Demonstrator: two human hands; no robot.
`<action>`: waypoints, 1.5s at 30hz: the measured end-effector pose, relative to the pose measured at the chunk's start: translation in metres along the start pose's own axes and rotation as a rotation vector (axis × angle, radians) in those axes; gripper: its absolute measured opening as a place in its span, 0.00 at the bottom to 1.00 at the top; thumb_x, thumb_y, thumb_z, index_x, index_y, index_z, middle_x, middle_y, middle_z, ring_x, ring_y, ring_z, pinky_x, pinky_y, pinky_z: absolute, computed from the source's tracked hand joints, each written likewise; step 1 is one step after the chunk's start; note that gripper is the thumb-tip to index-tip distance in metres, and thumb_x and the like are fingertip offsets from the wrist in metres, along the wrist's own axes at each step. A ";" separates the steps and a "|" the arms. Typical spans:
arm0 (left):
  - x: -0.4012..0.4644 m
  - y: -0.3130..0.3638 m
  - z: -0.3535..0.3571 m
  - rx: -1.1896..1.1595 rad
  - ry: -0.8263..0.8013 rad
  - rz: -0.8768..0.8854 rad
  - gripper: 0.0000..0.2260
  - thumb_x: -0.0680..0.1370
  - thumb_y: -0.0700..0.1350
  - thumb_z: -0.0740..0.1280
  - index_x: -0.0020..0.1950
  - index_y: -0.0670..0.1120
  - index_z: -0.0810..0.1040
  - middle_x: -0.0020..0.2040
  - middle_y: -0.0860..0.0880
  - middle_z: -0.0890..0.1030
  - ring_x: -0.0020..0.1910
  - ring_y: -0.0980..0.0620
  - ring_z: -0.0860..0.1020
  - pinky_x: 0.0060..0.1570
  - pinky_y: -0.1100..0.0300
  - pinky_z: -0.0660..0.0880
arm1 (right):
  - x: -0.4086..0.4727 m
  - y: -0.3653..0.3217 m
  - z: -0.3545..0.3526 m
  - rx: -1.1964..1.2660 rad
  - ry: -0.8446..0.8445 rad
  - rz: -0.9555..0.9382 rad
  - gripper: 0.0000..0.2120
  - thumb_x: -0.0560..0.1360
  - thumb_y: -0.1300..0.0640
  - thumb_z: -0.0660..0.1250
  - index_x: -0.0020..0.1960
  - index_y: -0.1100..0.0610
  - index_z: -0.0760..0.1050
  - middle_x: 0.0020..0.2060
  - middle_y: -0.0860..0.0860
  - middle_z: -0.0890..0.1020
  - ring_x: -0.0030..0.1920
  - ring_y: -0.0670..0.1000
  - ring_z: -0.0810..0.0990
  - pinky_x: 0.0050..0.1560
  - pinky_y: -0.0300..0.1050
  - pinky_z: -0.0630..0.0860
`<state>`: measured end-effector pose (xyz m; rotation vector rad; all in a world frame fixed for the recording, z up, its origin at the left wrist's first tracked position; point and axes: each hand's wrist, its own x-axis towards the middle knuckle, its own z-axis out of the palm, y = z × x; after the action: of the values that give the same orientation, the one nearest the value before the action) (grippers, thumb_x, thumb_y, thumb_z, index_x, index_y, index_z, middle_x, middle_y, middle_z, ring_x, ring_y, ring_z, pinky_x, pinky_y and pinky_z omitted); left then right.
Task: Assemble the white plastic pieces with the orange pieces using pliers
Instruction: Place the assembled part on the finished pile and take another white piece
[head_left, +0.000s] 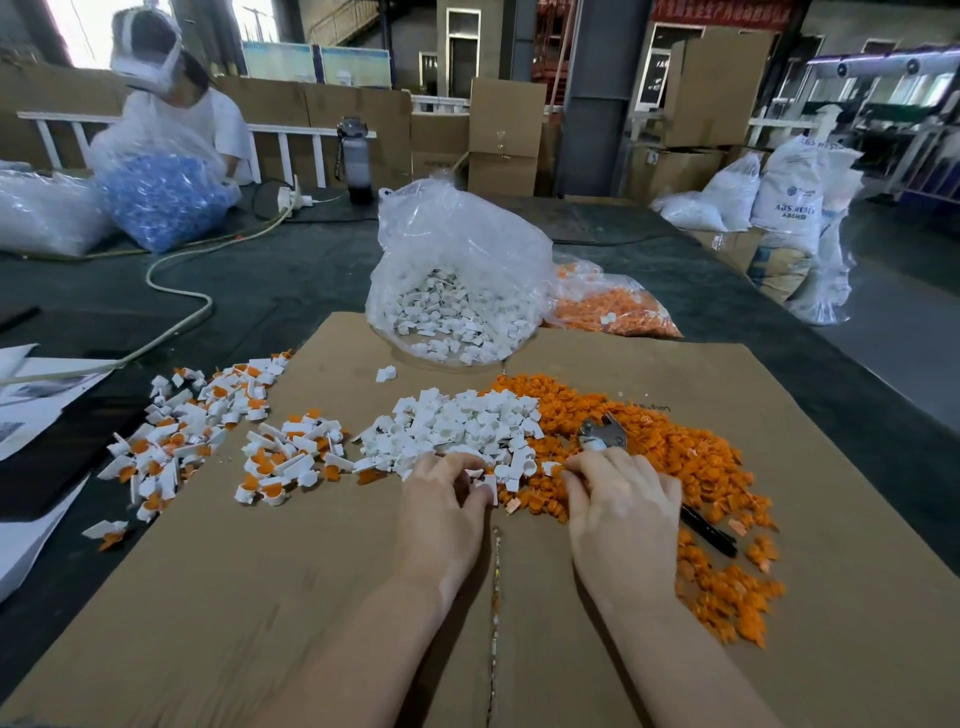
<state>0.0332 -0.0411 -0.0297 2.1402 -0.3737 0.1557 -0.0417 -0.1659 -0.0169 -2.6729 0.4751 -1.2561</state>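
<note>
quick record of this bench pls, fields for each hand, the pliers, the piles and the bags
left hand: left hand pinches a white piece at the edge of the white pile
right hand: right hand holds the pliers, fingers picking in the orange pile
pliers: metal head points away, dark handles stick out behind the hand
white pile: white pile, centre of the cardboard
orange pile: orange pile, right of the white
assembled pieces: assembled pieces, left
bags: white bag open; orange bag behind it
</note>
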 end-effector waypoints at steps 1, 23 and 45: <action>0.001 -0.001 0.001 0.031 -0.023 0.023 0.09 0.75 0.42 0.68 0.54 0.49 0.80 0.46 0.53 0.71 0.45 0.59 0.69 0.42 0.75 0.60 | -0.003 -0.003 0.002 0.026 -0.012 -0.002 0.06 0.66 0.61 0.76 0.38 0.56 0.79 0.34 0.49 0.80 0.36 0.54 0.78 0.42 0.49 0.70; -0.004 0.005 0.005 -0.140 -0.144 0.127 0.07 0.75 0.39 0.68 0.45 0.51 0.81 0.41 0.58 0.74 0.44 0.63 0.72 0.43 0.78 0.64 | -0.018 -0.006 0.009 0.176 -0.098 0.067 0.06 0.68 0.65 0.74 0.38 0.59 0.77 0.32 0.51 0.79 0.35 0.54 0.78 0.36 0.52 0.76; -0.008 0.005 0.005 -0.287 -0.175 -0.017 0.06 0.76 0.45 0.67 0.40 0.52 0.75 0.36 0.51 0.80 0.37 0.56 0.77 0.34 0.71 0.69 | -0.018 -0.007 0.004 0.356 -0.151 0.114 0.04 0.72 0.60 0.71 0.39 0.57 0.78 0.34 0.47 0.79 0.37 0.49 0.77 0.40 0.46 0.75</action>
<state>0.0235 -0.0458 -0.0309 1.8763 -0.4513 -0.0921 -0.0479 -0.1528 -0.0304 -2.3820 0.3398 -0.9912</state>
